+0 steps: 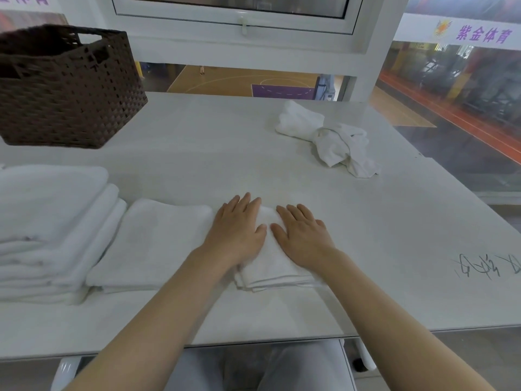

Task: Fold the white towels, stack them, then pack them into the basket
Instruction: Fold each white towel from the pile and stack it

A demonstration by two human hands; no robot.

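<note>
- Both my forearms reach in over the near edge of the surface (197,153), and my hands lie flat on the folded towel (270,266) in front of me.
- My left hand (239,230) presses the towel's left part, fingers (242,201) straight and close together, gripping nothing.
- My right hand (303,235) presses the towel's right part, fingers straight and slightly spread, thumb pointing toward the left hand; it grips nothing either.
- That towel lies near the middle of the near edge, its layered edges showing on the side toward me.
- Just left of it lies a second folded towel (152,244), and touching that, at the left edge, a stack of folded white towels (48,230).
- Toward the far right of the surface sits a crumpled heap of unfolded white towels (327,136), well apart from my hands.
- At the far left corner stands the dark brown woven basket (70,88), upright with handle cut-outs; I cannot see anything inside it from here.
- Dark handwritten scribbles (485,266) mark the surface near its right edge; I cannot read them.
- Beyond the glass, a white banner (479,35) carries purple characters reading 紫金体育 beside an orange emblem.
</note>
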